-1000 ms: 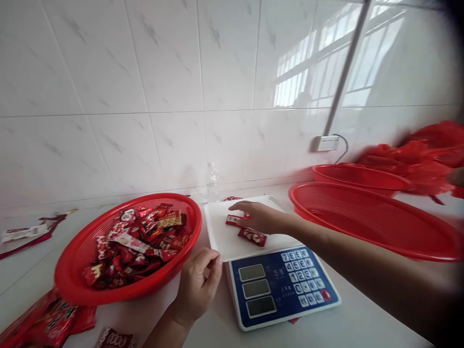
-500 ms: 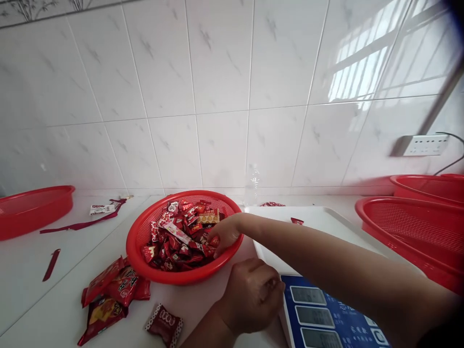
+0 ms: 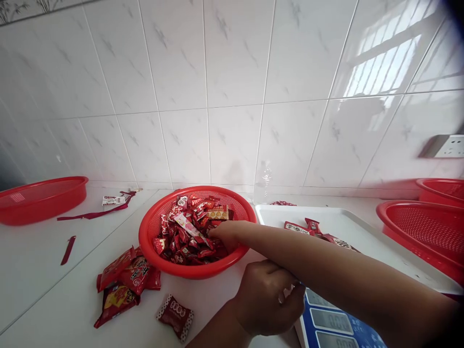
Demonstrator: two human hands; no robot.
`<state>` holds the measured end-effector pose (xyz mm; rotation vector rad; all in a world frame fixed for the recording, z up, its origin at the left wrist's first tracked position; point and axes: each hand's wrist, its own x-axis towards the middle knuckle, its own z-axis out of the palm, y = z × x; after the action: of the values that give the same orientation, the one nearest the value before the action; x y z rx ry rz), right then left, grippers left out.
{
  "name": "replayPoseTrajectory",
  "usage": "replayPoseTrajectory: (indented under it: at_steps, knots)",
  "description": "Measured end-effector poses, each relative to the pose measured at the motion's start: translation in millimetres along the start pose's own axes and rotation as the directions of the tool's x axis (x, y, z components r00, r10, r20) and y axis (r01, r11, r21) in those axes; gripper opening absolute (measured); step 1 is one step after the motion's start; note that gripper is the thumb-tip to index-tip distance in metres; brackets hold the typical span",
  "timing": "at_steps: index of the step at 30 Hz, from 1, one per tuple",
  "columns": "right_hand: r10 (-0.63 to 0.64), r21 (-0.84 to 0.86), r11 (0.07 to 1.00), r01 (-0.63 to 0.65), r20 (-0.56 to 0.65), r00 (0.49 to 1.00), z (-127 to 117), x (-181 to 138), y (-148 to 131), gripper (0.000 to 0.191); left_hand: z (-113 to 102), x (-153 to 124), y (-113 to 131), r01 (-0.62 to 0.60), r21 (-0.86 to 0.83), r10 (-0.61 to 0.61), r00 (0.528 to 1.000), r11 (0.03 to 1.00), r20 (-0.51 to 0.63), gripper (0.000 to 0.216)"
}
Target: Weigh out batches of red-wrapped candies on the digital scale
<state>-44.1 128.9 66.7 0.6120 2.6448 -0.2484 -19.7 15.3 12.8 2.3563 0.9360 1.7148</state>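
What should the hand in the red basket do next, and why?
Maybe the right hand could pinch one packet and lift it: its fingers reach down among the wrapped packets heaped in the red basket, though its fingertips are hidden.

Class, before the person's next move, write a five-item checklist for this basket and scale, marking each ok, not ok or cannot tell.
1. Is the red basket standing upright? Ok, on the tabletop.
2. Does the right hand have a packet? Cannot tell; its fingertips are hidden among the wrapped packets.
3. Is the left hand outside the basket? Ok, curled near the scale.
4. Are there packets on the white tray? Ok, several.
5. Is the scale fully visible? Not ok; the right forearm covers part.
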Motion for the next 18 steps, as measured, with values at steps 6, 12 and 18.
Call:
replayPoseTrajectory:
  at_steps: [6,12,18]
  knots:
    - [-0.035,0.124,0.991,0.053,-0.140,0.990,-12.1,-6.3,7.1,0.032,-2.5,-0.5,-1.1,0.061,0.014,-0.061,0.998,0.998,-0.009,0.020]
    - [0.062,0.332,0.941,0.060,-0.344,0.937,-20.8,-21.3,26.0,0.079,-1.6,-4.0,-2.2,0.133,0.004,-0.133,0.991,0.991,0.018,0.020]
    - [0.147,0.473,0.877,0.080,-0.424,0.894,-19.3,-31.2,36.1,0.069,-2.8,-3.7,-1.8,0.155,0.006,-0.155,0.988,0.988,0.027,0.020]
